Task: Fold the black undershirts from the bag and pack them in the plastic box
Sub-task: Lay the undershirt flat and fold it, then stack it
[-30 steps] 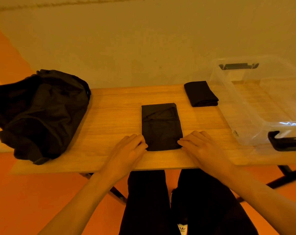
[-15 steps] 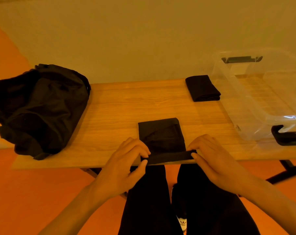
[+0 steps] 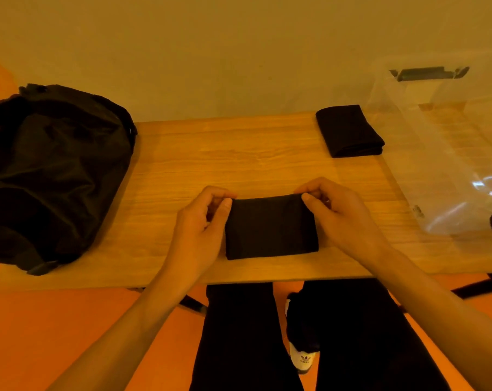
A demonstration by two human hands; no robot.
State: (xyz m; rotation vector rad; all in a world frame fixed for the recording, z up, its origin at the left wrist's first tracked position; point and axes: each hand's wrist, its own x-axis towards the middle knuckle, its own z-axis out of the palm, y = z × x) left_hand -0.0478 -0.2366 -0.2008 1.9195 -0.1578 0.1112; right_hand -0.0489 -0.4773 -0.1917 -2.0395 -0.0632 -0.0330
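A black undershirt (image 3: pixel 270 227) lies folded into a short rectangle near the front edge of the wooden table (image 3: pixel 239 153). My left hand (image 3: pixel 202 227) pinches its far left corner and my right hand (image 3: pixel 340 218) pinches its far right corner. A second folded black undershirt (image 3: pixel 349 131) lies at the back right of the table. The black bag (image 3: pixel 50 173) slumps on the table's left end. The clear plastic box (image 3: pixel 442 153) with black handles stands on the right, with nothing visible inside.
A pale wall runs right behind the table. The floor is orange. My legs in black trousers and a shoe (image 3: pixel 304 359) show below the front edge, beside the table's dark legs.
Both hands took the undershirt's near edge, lifted it and carried it away from me over the cloth. The long rectangle is now half as long.
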